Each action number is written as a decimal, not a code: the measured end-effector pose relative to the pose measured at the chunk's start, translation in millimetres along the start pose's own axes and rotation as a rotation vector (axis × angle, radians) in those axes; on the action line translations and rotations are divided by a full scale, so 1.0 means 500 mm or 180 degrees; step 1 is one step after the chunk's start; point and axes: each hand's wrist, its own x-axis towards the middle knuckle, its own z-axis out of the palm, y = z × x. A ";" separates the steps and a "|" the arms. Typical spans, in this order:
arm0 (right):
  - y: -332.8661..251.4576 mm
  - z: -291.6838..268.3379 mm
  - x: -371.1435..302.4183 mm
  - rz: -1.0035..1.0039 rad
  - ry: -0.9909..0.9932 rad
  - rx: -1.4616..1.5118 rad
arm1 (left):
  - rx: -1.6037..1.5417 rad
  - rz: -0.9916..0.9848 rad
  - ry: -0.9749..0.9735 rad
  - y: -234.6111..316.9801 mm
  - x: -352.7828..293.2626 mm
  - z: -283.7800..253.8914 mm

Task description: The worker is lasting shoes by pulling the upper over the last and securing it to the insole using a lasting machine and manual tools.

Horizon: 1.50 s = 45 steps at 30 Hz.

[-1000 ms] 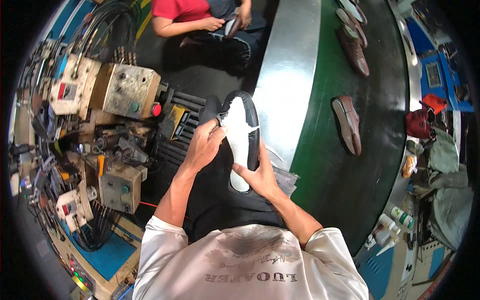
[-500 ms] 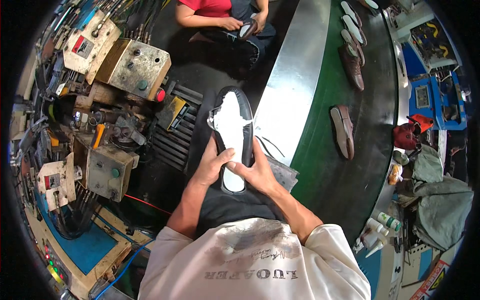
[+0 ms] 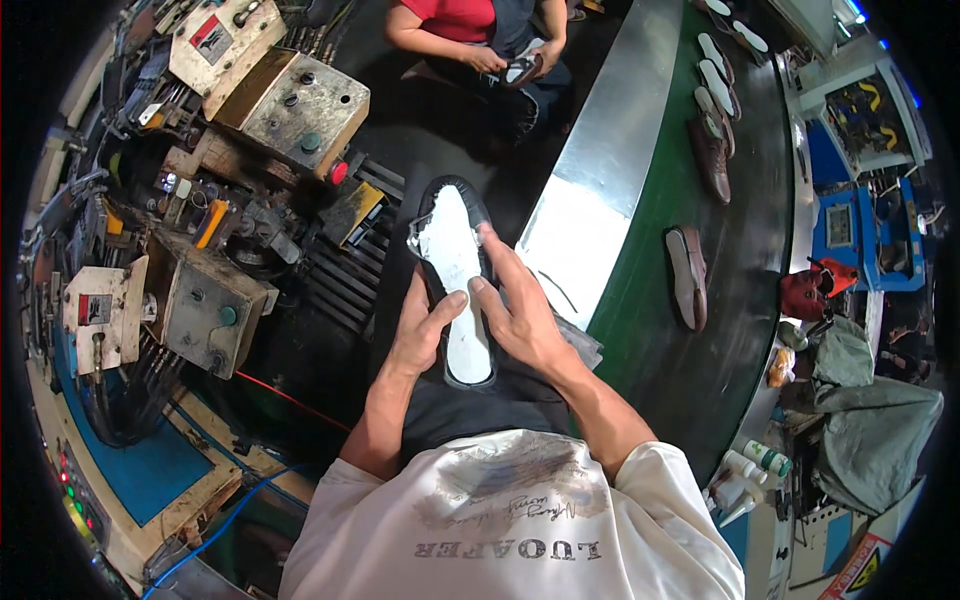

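A black shoe upper (image 3: 452, 240) lies bottom up over my lap, its toe pointing away from me. A long white insole (image 3: 462, 335) covers most of its underside, with ragged white edges around the forefoot. My left hand (image 3: 418, 325) is wrapped round the left side, thumb pressed on the white face near the waist. From the right side my right hand (image 3: 522, 308) grips the shoe, thumb on the insole and fingers reaching up along the forefoot edge. The fingers beneath the shoe are hidden.
To the left stands a machine with beige control boxes (image 3: 305, 110) and a red button. On the right runs a green-black conveyor (image 3: 640, 300) with a metal edge, carrying several brown shoes (image 3: 686, 278). Ahead sits a person (image 3: 480, 40) holding another shoe.
My right hand has slid forward along the shoe, its fingers now up at the forefoot edge. The left hand keeps its hold. The view has shifted slightly.
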 end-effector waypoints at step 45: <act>0.036 -0.063 0.011 -0.0582 -0.0585 -0.1687 | 0.0716 -0.0222 0.0026 -0.022 -0.074 0.017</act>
